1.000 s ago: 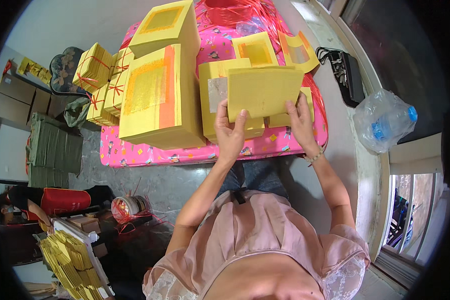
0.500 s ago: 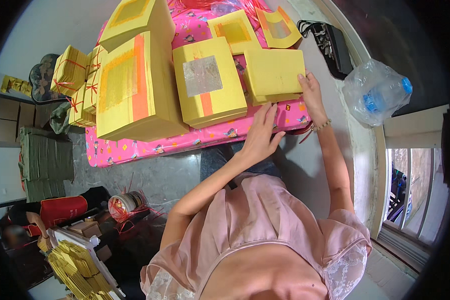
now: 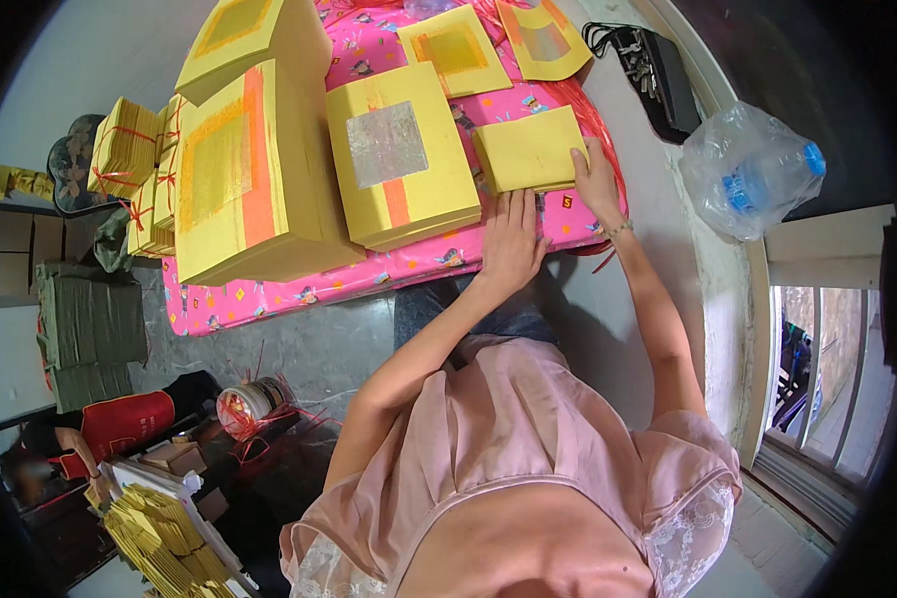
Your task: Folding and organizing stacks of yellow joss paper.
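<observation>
A small folded stack of yellow paper lies flat on the pink patterned tablecloth, near the table's right end. My left hand rests at its near edge, fingers stretched out and touching it. At its right edge, my right hand grips the paper, with the thumb side on the corner. Just left of it lies a thick stack of yellow paper with a silver square and an orange stripe on top.
Taller yellow paper stacks stand on the left, beside bundles tied with red string. A black pouch with keys and a bagged bottle lie on the right ledge. At lower left, another person's hand is near more yellow paper.
The folded yellow stack has come down from a raised, tilted position to lie flat. My left hand has turned its fingers forward against the near edge; my right hand has shifted slightly left.
</observation>
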Demonstrator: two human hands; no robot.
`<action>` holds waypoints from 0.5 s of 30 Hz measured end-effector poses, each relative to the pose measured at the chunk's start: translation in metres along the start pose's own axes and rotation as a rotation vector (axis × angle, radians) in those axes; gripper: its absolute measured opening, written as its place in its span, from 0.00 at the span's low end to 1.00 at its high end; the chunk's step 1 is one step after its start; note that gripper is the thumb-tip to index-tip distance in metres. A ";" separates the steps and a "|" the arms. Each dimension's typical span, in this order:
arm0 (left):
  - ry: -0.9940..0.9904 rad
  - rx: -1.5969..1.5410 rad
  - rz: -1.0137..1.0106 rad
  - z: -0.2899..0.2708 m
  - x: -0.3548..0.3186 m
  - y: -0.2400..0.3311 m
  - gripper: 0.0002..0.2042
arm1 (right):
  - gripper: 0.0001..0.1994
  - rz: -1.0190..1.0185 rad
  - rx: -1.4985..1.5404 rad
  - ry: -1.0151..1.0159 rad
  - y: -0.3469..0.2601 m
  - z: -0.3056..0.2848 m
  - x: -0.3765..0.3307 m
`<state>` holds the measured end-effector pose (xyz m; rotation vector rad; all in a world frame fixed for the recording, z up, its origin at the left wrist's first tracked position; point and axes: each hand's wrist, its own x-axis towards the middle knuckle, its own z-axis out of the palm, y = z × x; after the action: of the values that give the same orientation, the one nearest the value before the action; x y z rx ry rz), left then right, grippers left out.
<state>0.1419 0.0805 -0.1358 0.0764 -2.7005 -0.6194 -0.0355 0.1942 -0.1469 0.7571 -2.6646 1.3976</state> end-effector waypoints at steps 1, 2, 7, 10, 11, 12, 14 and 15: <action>-0.002 -0.002 0.002 -0.001 0.000 0.001 0.38 | 0.12 -0.013 -0.035 0.001 -0.002 0.000 -0.001; -0.014 0.000 -0.015 -0.002 0.000 0.003 0.38 | 0.12 -0.011 -0.036 0.001 -0.005 -0.001 -0.002; 0.006 -0.017 -0.019 -0.006 -0.002 0.003 0.37 | 0.12 -0.035 -0.098 -0.006 -0.009 -0.001 -0.006; -0.076 -0.056 -0.014 -0.009 -0.003 0.004 0.36 | 0.12 -0.056 -0.115 0.006 -0.006 -0.001 -0.006; -0.043 -0.078 0.017 -0.010 -0.003 0.004 0.36 | 0.12 -0.056 -0.115 0.004 -0.007 -0.001 -0.007; -0.010 -0.100 0.049 -0.010 -0.001 0.004 0.36 | 0.12 -0.043 -0.114 0.000 -0.007 -0.001 -0.006; 0.015 -0.098 0.040 -0.011 0.006 0.003 0.36 | 0.13 -0.029 -0.114 -0.003 -0.008 -0.001 -0.007; 0.041 -0.096 0.032 -0.012 0.010 0.002 0.35 | 0.11 -0.066 -0.102 0.019 -0.008 0.000 -0.007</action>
<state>0.1369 0.0765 -0.1217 0.0213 -2.6229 -0.7285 -0.0256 0.1936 -0.1422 0.8091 -2.6473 1.2369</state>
